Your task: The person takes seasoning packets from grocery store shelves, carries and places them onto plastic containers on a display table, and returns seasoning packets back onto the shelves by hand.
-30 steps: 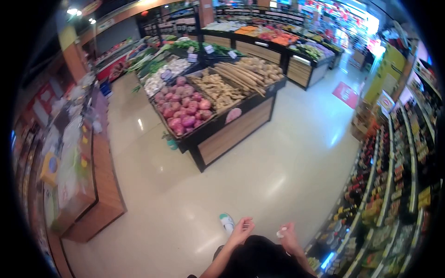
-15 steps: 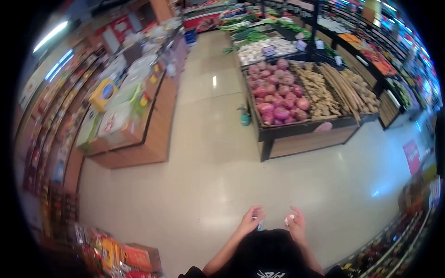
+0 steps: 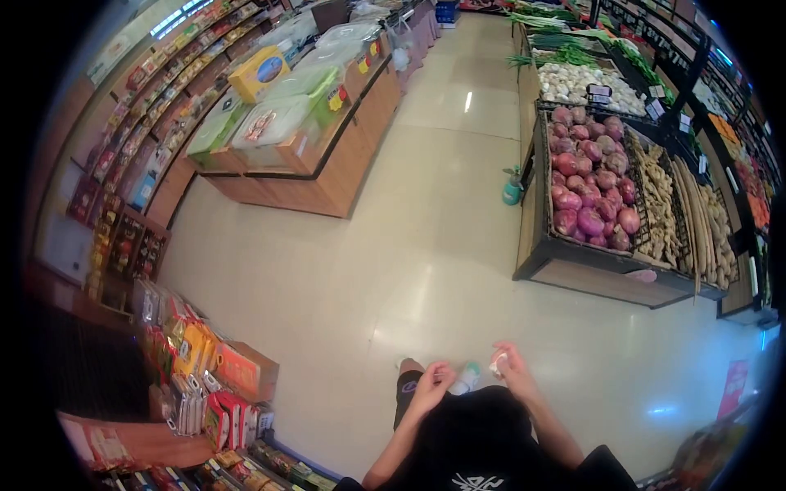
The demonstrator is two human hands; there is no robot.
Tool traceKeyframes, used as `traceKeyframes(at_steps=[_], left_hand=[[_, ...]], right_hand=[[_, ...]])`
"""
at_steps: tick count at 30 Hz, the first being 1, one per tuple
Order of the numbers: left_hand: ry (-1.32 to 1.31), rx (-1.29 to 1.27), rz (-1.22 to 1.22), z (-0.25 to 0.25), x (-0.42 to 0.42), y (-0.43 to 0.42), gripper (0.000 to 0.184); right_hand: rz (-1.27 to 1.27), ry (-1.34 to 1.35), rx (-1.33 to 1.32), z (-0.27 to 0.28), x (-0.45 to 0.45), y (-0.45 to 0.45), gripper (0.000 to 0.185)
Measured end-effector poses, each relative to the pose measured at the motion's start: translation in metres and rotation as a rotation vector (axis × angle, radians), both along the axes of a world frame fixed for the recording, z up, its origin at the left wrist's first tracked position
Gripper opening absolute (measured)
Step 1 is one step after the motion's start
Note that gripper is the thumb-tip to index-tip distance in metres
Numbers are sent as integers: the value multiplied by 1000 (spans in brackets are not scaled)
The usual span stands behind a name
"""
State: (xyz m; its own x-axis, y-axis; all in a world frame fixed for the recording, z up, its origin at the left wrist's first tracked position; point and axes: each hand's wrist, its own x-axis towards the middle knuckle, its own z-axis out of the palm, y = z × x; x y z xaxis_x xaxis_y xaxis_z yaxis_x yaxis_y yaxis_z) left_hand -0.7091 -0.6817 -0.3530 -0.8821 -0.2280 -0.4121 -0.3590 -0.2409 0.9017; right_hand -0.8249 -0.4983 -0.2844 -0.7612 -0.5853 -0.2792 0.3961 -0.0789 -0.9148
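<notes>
My left hand (image 3: 434, 383) is held in front of my body with the fingers curled; a thin pale thing shows at the fingers, too small to name. To its right, my right hand (image 3: 509, 365) has its fingers bent round a small crumpled white item (image 3: 499, 366). The two hands are apart, above the floor and my shoes (image 3: 467, 378). Neither touches the goods around. Red onions (image 3: 591, 176) lie in a stand at the right, with ginger (image 3: 657, 204) beside them.
A wooden counter (image 3: 344, 176) with clear-lidded bins stands at the left. Packaged goods (image 3: 196, 352) and a carton (image 3: 246, 370) are at the lower left. A green bottle (image 3: 512, 190) stands on the floor by the onion stand. Shelves line the left wall.
The view has turned left, so the vegetable stand has shifted right and the packaged goods at lower left have come into view. Both hands stay in front of my body.
</notes>
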Motion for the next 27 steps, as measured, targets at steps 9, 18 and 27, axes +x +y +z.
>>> traceKeyframes(at_steps=[9, 18, 27], left_hand=[[5, -43, -43, 15, -38, -64, 35], [-37, -94, -43, 34, -78, -159, 36], [28, -115, -36, 32, -87, -279, 38]], right_hand=[[16, -55, 129, -20, -4, -55, 31], [-84, 13, 151, -11, -25, -153, 36], [-191, -161, 99, -14, -49, -281, 23]])
